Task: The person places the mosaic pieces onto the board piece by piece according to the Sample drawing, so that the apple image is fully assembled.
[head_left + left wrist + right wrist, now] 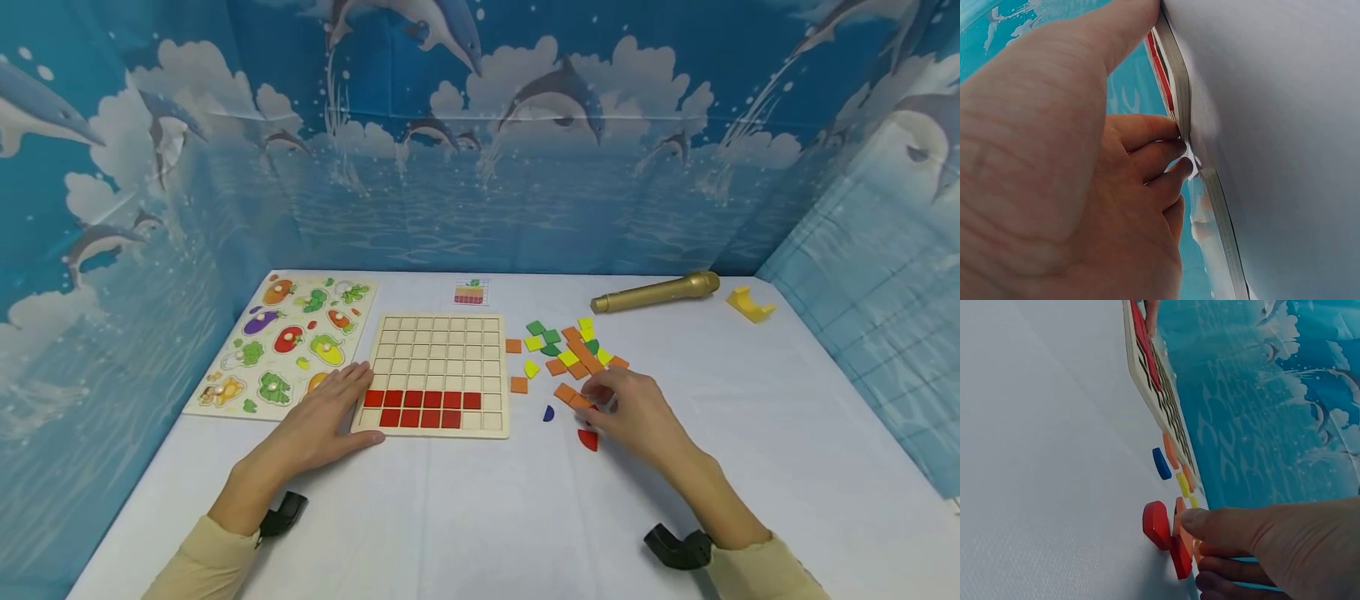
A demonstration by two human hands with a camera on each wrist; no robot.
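Near the middle of the worktop (465, 517) I had the grid board (438, 333) lying flat, with 2 rows of red squares (420, 408) filling its near cells: 6 in the upper row, 4 in the lower. My left hand (330, 412) lay flat on the cloth with relaxed, straight fingers against the board's near left corner, holding nothing. From the left wrist view the fingertips (1172, 147) touched the board's edge.

Toward the right edge of the board, my right hand (637, 412) reached into the loose tiles (570, 350), a scatter of orange, yellow and green pieces just beside the board. The fingers were curled down onto an orange tile (579, 400) at the near end of the scatter; I could not tell whether they pinched it or only pressed on it. A red curved piece (588, 439) lay just below that hand and a blue curved piece (548, 413) sat between it and the board.

At the left edge lay a vegetable peg puzzle (285, 342). Toward the far right corner rested a gold microphone (656, 292) and a yellow block (750, 303), and a small pattern card (471, 292) lay beyond the board.
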